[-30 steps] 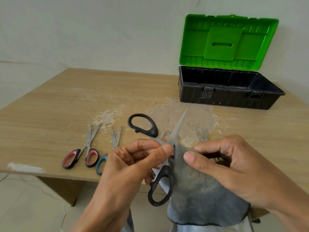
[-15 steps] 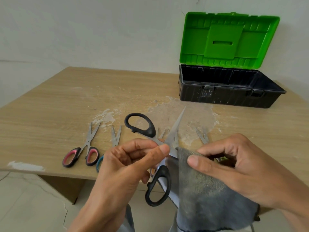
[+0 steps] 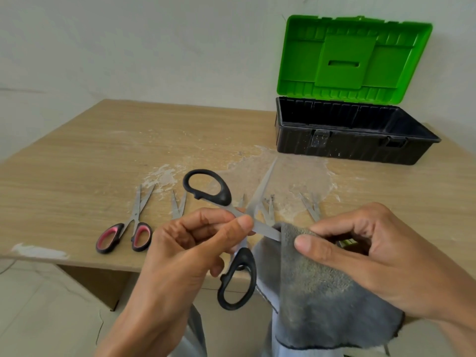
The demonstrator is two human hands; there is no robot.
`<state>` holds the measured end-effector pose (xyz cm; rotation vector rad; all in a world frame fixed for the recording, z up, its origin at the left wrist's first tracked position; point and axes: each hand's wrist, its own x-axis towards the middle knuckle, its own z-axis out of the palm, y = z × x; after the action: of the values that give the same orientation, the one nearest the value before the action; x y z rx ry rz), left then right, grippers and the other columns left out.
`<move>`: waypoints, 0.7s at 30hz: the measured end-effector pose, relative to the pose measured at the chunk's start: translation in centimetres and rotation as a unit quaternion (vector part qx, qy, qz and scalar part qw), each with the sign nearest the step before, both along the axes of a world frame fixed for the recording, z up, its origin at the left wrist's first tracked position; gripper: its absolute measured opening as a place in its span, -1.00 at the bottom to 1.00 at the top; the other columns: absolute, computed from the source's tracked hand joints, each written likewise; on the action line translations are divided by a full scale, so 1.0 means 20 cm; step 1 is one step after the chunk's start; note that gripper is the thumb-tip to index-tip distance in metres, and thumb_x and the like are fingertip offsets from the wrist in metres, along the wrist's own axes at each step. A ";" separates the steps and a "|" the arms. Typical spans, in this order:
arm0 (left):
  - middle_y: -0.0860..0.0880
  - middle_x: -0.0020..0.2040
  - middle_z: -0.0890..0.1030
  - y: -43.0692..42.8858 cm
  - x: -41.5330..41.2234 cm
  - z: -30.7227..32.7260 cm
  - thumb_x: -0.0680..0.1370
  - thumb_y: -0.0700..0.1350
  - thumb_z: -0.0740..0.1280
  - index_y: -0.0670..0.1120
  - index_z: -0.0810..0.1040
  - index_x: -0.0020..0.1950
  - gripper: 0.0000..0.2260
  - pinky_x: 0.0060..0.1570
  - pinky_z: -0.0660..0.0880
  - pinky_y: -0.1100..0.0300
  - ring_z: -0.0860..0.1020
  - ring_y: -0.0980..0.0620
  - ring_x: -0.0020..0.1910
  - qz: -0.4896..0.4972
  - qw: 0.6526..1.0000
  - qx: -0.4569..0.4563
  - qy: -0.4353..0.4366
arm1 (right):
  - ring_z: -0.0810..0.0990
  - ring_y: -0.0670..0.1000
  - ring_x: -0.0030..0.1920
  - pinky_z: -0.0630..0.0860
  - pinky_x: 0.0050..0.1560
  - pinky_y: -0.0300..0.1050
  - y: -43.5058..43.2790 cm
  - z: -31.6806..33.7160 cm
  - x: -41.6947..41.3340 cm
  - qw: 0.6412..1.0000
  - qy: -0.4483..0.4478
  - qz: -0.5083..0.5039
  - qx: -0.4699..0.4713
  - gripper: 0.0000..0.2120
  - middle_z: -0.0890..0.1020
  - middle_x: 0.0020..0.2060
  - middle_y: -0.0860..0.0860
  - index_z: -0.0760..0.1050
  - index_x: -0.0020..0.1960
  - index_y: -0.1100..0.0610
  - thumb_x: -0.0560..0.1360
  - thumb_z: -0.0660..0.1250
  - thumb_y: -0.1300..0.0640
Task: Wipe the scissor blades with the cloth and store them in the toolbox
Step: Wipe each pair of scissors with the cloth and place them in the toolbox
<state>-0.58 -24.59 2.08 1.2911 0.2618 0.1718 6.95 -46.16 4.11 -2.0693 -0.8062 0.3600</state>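
My left hand (image 3: 190, 251) pinches a pair of black-handled scissors (image 3: 208, 188) near the pivot, with the blades spread wide. One blade points up toward the toolbox. The other blade runs right into a grey cloth (image 3: 314, 292). My right hand (image 3: 365, 256) grips that cloth and pinches it around the blade. The toolbox (image 3: 355, 140) is black with its green lid (image 3: 353, 57) standing open, at the table's far right. Its inside is mostly hidden from this angle.
On the wooden table (image 3: 77, 163) lie red-handled scissors (image 3: 126, 228) at the left. Blade tips of several more pairs (image 3: 179, 206) poke out behind my hands. White scuffed patches mark the tabletop. The table's front edge runs under my hands, with tiled floor below.
The scissors have opened wider and the lower blade now lies deeper in the cloth. My right thumb has slid slightly along the blade. The view has shifted a little.
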 end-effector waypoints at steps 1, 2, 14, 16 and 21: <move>-0.12 -0.34 0.63 0.00 0.00 0.00 0.26 -0.07 0.55 -0.13 0.70 -0.24 -0.83 -0.51 0.38 0.33 0.47 0.11 -0.45 -0.002 1.000 0.002 0.000 | 0.28 -0.15 -0.52 0.30 -0.39 -0.43 0.00 0.00 0.00 1.000 0.001 -0.002 0.002 -0.56 0.32 -0.55 -0.10 0.59 -0.37 0.17 0.51 0.39 -0.15; -0.15 -0.33 0.63 0.00 0.00 -0.01 0.26 -0.07 0.55 -0.14 0.70 -0.22 -0.81 -0.50 0.38 0.33 0.47 0.10 -0.43 -0.005 1.000 0.005 0.000 | 0.28 -0.15 -0.51 0.29 -0.39 -0.41 0.01 0.00 -0.01 1.000 0.001 -0.003 0.003 -0.56 0.32 -0.54 -0.11 0.60 -0.36 0.16 0.51 0.39 -0.15; -0.22 -0.17 0.71 0.01 0.00 0.02 0.27 -0.05 0.54 -0.06 0.71 -0.26 -0.88 -0.29 0.40 0.13 0.54 -0.02 -0.27 0.015 1.000 0.011 -0.002 | 0.35 -0.04 -0.47 0.32 -0.34 -0.40 -0.01 -0.02 0.01 1.000 -0.016 0.009 0.013 -0.47 0.42 -0.46 0.13 0.67 -0.23 0.20 0.55 0.37 -0.27; -0.23 -0.13 0.71 0.00 0.01 0.01 0.27 -0.04 0.54 -0.06 0.71 -0.26 -0.87 -0.28 0.40 0.12 0.54 -0.03 -0.24 0.006 1.000 0.013 0.002 | 0.32 -0.06 -0.47 0.31 -0.36 -0.35 0.00 -0.02 0.01 1.000 -0.007 0.002 0.023 -0.50 0.38 -0.48 0.10 0.65 -0.28 0.19 0.57 0.38 -0.22; -0.26 -0.13 0.69 -0.01 0.01 0.01 0.25 -0.03 0.55 -0.10 0.70 -0.21 -0.80 -0.41 0.42 0.27 0.53 0.06 -0.35 0.001 1.000 0.023 0.008 | 0.31 -0.08 -0.45 0.30 -0.34 -0.27 0.04 -0.03 0.00 1.000 -0.013 0.009 0.019 -0.54 0.33 -0.49 -0.07 0.52 -0.37 0.14 0.55 0.37 -0.16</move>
<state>-0.33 -24.78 2.18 1.3389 0.2743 0.1689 7.02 -45.43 3.52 -2.0360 -0.8415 0.3271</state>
